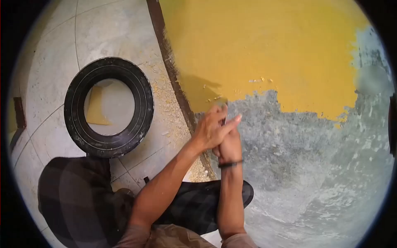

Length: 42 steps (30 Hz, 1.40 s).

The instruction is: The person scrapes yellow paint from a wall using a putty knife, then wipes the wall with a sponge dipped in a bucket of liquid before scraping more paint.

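Observation:
My left hand (210, 129) and my right hand (230, 144) are pressed together, fingers closed, at the lower edge of the yellow paint (264, 53) on the wall. The left lies partly over the right. A small dark bit shows between the fingers, but what they grip is hidden. The fingertips are close to the border between paint and bare grey wall (285, 157). Small curled flakes of paint (261, 79) cling to the yellow surface just above. A dark band (225, 164) circles my right wrist.
Left of my hands, a black round tub (144, 97) with a wide rim stands on the tiled floor (45, 82). Paint chips (175, 118) litter the floor along the brown strip (169, 62) at the wall's foot. My dark-clothed knee (70, 198) is below the tub.

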Available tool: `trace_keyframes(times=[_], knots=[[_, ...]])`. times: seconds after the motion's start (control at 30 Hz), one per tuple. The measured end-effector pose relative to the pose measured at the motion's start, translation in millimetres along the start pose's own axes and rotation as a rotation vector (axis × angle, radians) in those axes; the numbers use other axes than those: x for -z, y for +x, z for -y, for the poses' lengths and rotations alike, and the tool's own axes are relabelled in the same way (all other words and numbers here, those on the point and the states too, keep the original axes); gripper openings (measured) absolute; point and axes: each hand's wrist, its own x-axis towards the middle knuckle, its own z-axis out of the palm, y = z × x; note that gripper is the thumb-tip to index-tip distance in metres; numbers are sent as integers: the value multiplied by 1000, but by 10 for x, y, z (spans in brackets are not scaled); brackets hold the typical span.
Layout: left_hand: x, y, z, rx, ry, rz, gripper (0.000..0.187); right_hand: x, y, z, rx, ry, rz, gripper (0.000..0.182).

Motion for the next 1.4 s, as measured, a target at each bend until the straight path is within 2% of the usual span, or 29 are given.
trace_keyframes(times=[0.07,0.1,0.17,0.2,0.23,0.3,0.33,0.37,0.43,0.47,0.5,0.57,0.6,0.7,0.77,0.83,0.93,1.03,1.07,1.1,1.17,1.2,1.23,1.3,1.33,1.37,1.4], knots=[[-55,14,55,-42,-149,-19,49,-122,-144,127,-11,12,-156,21],[-44,-215,2,129,-164,-72,49,-135,-280,167,-181,-38,-131,21],[-52,-23,99,38,36,-129,48,-126,-37,192,-147,-85,-94,22],[-52,-2,111,25,35,-121,48,-109,72,190,-238,-288,-70,23],[-12,-14,117,34,1,-86,48,-138,44,156,-238,-289,-54,23],[46,-59,140,44,-69,-11,47,-201,-169,43,-76,-91,-159,22],[-3,-89,70,108,-128,-10,45,-172,-158,-39,23,18,-131,23],[-7,-28,125,112,-127,-17,45,-129,-25,-100,19,15,-125,23],[-107,-9,224,-16,80,-196,45,-98,128,-91,-96,-91,-192,19],[-41,38,281,125,61,-133,46,-17,205,-78,-202,-101,-57,19],[-6,29,303,117,74,-140,46,-44,190,-94,-195,-92,-45,19],[5,-36,352,121,23,-50,67,-80,64,-163,-198,-196,-128,18],[-6,-114,252,161,-148,-19,64,-94,-61,-173,-109,-244,-158,16],[-81,-140,246,126,-80,-8,64,-18,-67,-114,-106,-183,-91,17],[-96,-77,411,98,-48,-51,62,-42,20,-218,-148,-217,-172,17],[12,-36,406,160,-90,-63,63,-156,45,-151,-237,-230,-181,17],[-63,-145,282,174,-171,8,65,-241,-217,11,-194,-135,-251,16],[-52,-84,324,154,-1,10,67,-30,-12,-190,-177,-145,-143,26],[-97,-61,424,138,-6,-104,68,31,203,-419,-152,-54,-119,25],[-57,-71,412,136,-2,-97,68,-2,132,-369,-151,-47,-123,25],[74,-23,375,193,3,-25,69,-122,57,-172,-163,-116,-67,24],[50,-71,386,161,6,-7,69,-143,56,-284,-189,-297,-181,28],[24,-91,378,149,11,-19,69,-139,60,-296,-175,-298,-170,28],[-83,-170,335,145,-129,-67,51,-96,0,-322,-83,-268,-132,36],[-67,-158,357,150,-170,-99,52,-99,34,-334,-165,-128,-199,38],[-41,-133,396,162,-176,-86,52,-95,48,-342,-176,-128,-213,38],[-2,-89,431,217,-137,-46,63,-99,74,-335,-198,-159,-184,38]])
